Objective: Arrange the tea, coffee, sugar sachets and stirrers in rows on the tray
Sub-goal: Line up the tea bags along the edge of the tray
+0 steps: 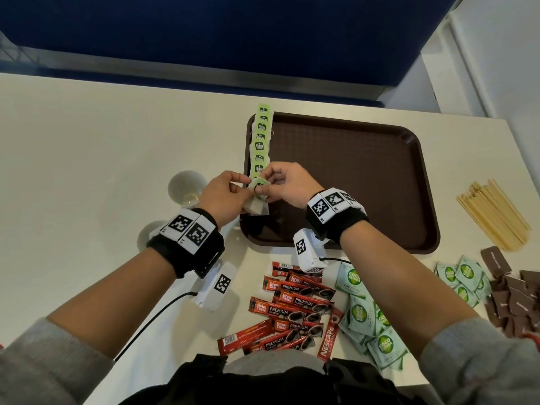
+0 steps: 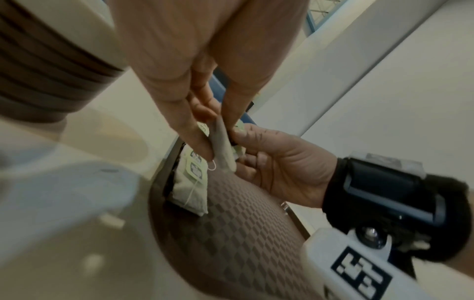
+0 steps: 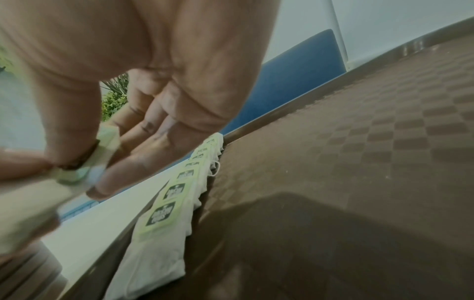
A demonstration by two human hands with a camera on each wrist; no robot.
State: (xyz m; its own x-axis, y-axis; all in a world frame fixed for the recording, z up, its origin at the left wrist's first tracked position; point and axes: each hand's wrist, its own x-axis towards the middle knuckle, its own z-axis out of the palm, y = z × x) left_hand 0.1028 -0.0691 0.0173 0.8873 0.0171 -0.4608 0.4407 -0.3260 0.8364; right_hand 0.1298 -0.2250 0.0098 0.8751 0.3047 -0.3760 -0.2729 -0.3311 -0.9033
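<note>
A brown tray (image 1: 350, 182) lies on the white table. Along its left edge runs a row of several tea bags (image 1: 260, 138) with green tags, seen close in the right wrist view as the same tea bag row (image 3: 164, 203). Over the tray's near-left corner both hands hold one tea bag (image 1: 257, 197). My left hand (image 1: 230, 194) pinches the bag (image 2: 220, 146), and my right hand (image 1: 280, 182) pinches its green tag (image 3: 84, 172). Red coffee sticks (image 1: 292, 311), pale green sugar sachets (image 1: 365, 317) and wooden stirrers (image 1: 493, 211) lie loose on the table.
A paper cup (image 1: 187, 188) stands left of the tray, close to my left hand. Brown sachets (image 1: 511, 296) and more green sachets (image 1: 464, 279) lie at the right near the table edge. A blue partition (image 1: 233, 33) stands behind the table.
</note>
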